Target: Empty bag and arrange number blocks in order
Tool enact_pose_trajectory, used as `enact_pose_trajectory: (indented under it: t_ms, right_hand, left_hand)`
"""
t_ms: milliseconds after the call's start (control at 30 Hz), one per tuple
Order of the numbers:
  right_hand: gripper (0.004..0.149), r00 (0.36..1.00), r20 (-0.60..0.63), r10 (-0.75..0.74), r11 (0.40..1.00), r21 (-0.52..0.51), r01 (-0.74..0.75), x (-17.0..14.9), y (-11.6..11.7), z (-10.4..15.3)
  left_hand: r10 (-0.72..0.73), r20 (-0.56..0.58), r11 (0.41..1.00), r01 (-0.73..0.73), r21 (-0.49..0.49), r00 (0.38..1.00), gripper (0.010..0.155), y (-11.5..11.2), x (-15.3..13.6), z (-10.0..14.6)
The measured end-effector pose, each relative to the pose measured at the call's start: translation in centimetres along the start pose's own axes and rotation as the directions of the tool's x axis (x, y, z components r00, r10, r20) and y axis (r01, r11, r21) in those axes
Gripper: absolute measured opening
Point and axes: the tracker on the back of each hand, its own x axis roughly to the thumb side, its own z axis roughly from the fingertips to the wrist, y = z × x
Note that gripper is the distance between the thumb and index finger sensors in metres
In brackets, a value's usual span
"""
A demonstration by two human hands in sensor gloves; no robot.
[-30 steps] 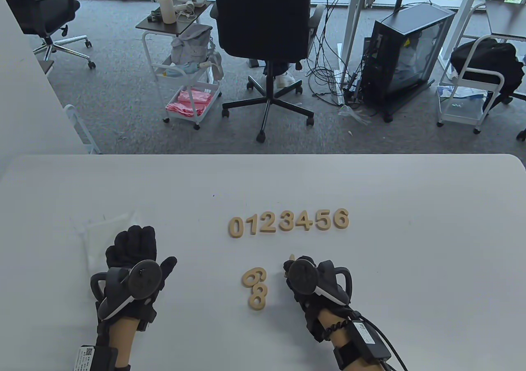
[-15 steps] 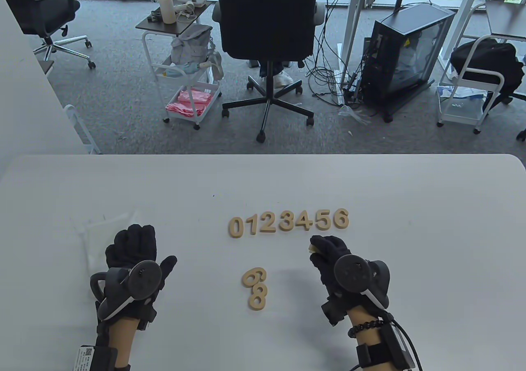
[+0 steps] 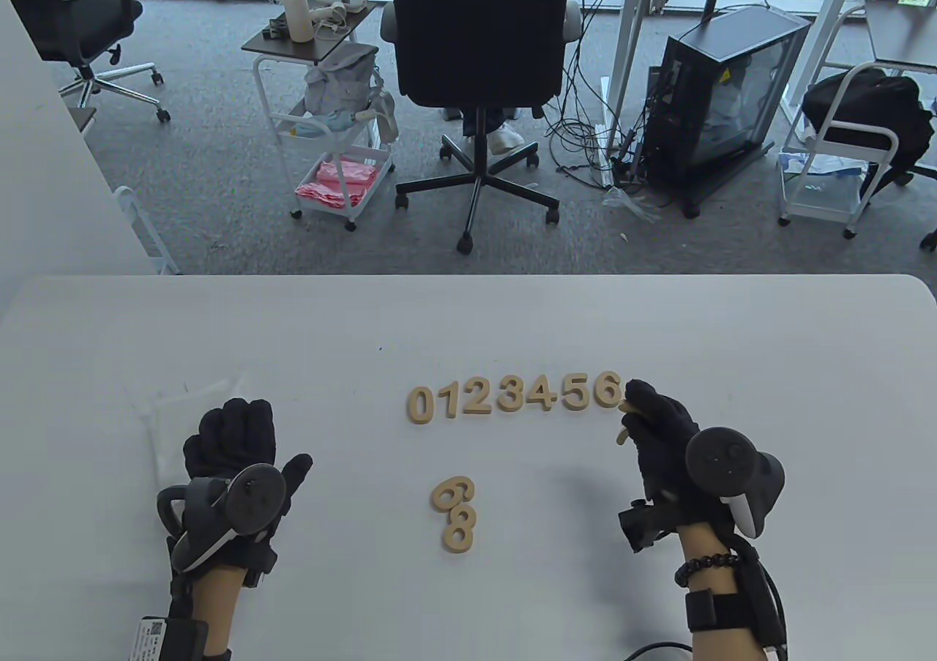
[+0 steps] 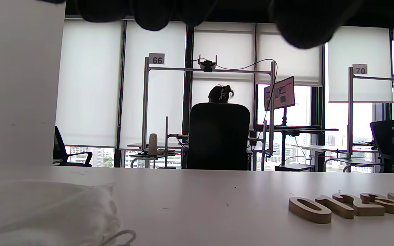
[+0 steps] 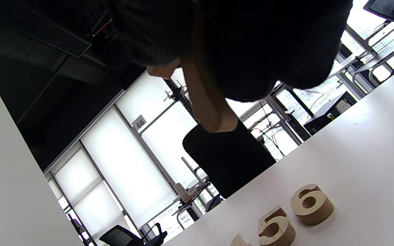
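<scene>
Wooden number blocks 0 to 6 [image 3: 512,396] lie in a row mid-table, also seen in the left wrist view [image 4: 351,206]. My right hand [image 3: 634,411] pinches another wooden number block [image 3: 621,434] just right of the 6 [image 3: 607,389], a little above the table. In the right wrist view the held block [image 5: 204,95] shows a long slanted stroke above the 5 [image 5: 275,227] and 6 [image 5: 311,203]. Two loose blocks, a 9 [image 3: 452,493] and an 8 [image 3: 460,529], lie nearer me. My left hand [image 3: 230,430] rests on the clear bag [image 3: 183,408], fingers loose.
The crumpled bag also shows low at the left in the left wrist view [image 4: 43,212]. The table's far edge [image 3: 468,277] runs across the view, with an office chair [image 3: 479,39] and carts on the floor beyond. Bare tabletop [image 3: 768,368] lies right of the row.
My right hand has carried its block from beside the 9 and 8 up and to the right, to the right end of the row. The left hand has hardly moved.
</scene>
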Motion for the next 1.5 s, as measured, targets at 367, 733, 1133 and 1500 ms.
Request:
enact_pose_trajectory:
  t_ms: [367, 733, 1133, 1500]
  right_hand:
    - [0.052, 0.936, -0.128, 0.327, 0.934, 0.193, -0.300, -5.3, 2.1, -6.8]
    - [0.044, 0.872, -0.243, 0.425, 0.894, 0.265, -0.362, -7.1, 6.6, -11.2]
    - [0.043, 0.789, -0.263, 0.556, 0.821, 0.320, -0.472, -8.0, 10.6, -13.5]
    - [0.043, 0.745, -0.316, 0.588, 0.803, 0.343, -0.488, -9.3, 11.2, -14.4]
  left_hand:
    - [-0.015, -0.015, 1.000, 0.015, -0.004, 1.000, 0.087, 0.1, -0.1, 0.1]
    - [-0.014, -0.038, 1.000, 0.014, -0.008, 0.999, 0.087, 0.2, -0.3, 0.1]
    - [-0.014, -0.049, 1.000, 0.014, -0.003, 0.999, 0.087, 0.4, -0.6, 0.1]
    - [-0.020, -0.057, 1.000, 0.019, -0.021, 0.998, 0.087, 0.3, -0.6, 0.1]
